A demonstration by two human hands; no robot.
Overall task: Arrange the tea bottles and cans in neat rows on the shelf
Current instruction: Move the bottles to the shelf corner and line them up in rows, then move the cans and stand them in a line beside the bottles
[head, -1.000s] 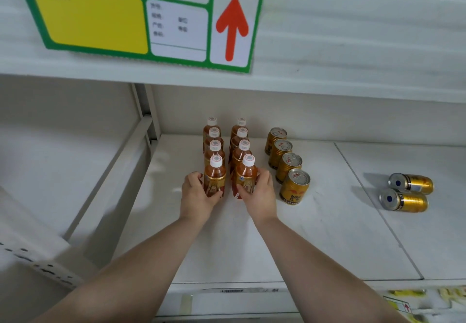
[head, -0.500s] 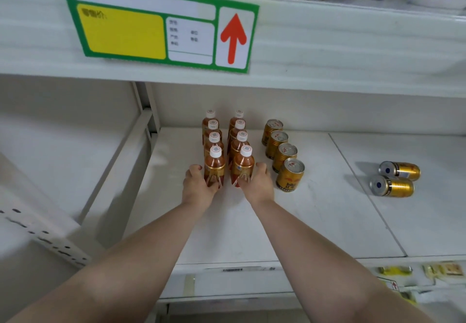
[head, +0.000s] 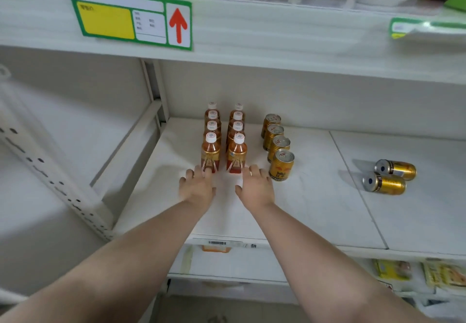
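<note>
White metal shelving filled the view, and the task's goods sat on the middle shelf [head: 315, 209], below a green-edged price sign [head: 131, 20] with a yellow panel and a red up-arrow.

Towards the left of that shelf, the left hand [head: 198, 186] lay palm down with its fingers spread and nearly straight, gripping nothing. Its fingertips rested against the foot of the front left bottle [head: 210, 155].

Eight tea bottles [head: 211, 131] stood upright in two straight rows of four, running from front to back. Each was small, held amber-brown tea, and had a white cap and a red-and-gold label low on the body.

The right hand [head: 254, 186] mirrored the left, flat and relaxed with nothing in it. Its fingers lay just beside the base of the front right bottle [head: 236, 157], though contact could not be made out.

Just right of the bottles, four upright cans [head: 282, 165] formed one row that slanted slightly. They were gold with silver pull-tab lids.

Well apart, on the next shelf panel to the right, two fallen cans [head: 384, 183] of the same gold lay on their sides, touching, with their bases towards the camera.
</note>
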